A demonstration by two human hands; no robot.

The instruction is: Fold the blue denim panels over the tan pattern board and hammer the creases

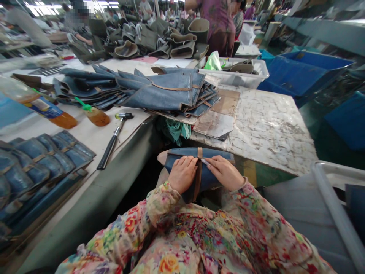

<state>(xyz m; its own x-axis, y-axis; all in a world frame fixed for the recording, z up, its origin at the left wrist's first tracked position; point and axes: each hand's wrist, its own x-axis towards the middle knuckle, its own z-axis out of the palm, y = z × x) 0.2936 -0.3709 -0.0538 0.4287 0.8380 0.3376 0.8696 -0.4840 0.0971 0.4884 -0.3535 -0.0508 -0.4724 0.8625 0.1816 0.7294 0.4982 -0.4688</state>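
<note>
A blue leather-like piece (212,179) with a tan strip running across it lies over my lap, close to the table edge. Pressed on its left part is my left hand (184,173), fingers together and curled at the folded edge beside the strip. My right hand (225,172) is closed in a pinch on the other side of the strip. A small pale, thin thing (204,161) sticks out from its fingertips toward the strip; its kind is not clear. Both hands hide part of the fold between them.
On the left table are a hammer (115,139), a small glue bottle (97,115), a larger bottle (54,112) and blue pieces (42,158). A blue stack (168,89) lies ahead. Blue bins (308,72) and a grey tub (316,205) stand right. People work beyond.
</note>
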